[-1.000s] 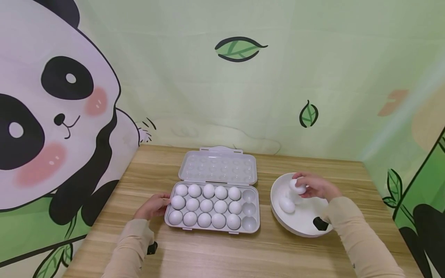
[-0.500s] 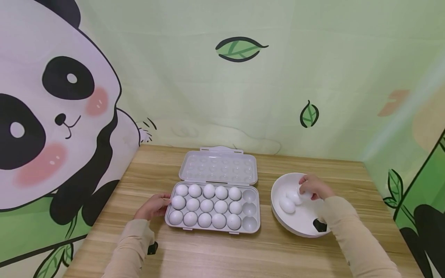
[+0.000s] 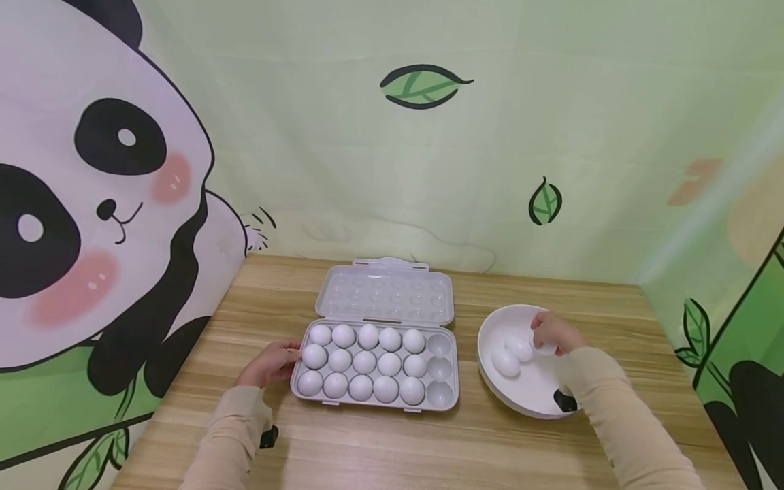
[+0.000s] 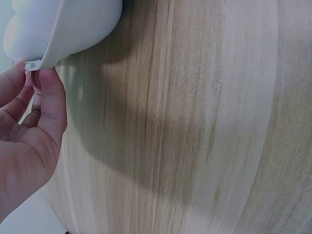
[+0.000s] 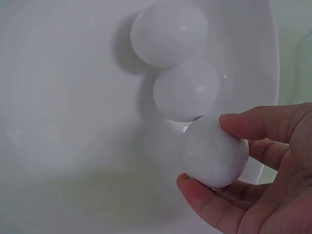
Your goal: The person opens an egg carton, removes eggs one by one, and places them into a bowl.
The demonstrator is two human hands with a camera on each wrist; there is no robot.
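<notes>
My left hand point(image 3: 269, 364) pinches the left rim of a pale plastic egg box point(image 3: 456, 381) between thumb and fingers, as the left wrist view shows up close. The box lies with its lid point(image 3: 384, 294) folded back. White eggs point(image 3: 364, 363) fill its cups except the right-hand column, where the three cups point(image 3: 439, 369) hold nothing. Inside a white bowl point(image 3: 490, 388) on the right, my right hand point(image 3: 557, 332) holds a white egg point(image 5: 214, 151), thumb on one side and fingers on the other. Beside it in the bowl lie two more eggs point(image 5: 186, 90), point(image 5: 169, 34) in a row.
Box and bowl stand side by side on a wood-grain table point(image 3: 367, 449). A printed cloth backdrop point(image 3: 343, 156) with a panda and leaves rises behind the table and along its sides.
My right hand, which held an egg up near the bowl's back, has moved right and lower into the bowl. Two lying eggs now show beside it. My left hand stays at the box.
</notes>
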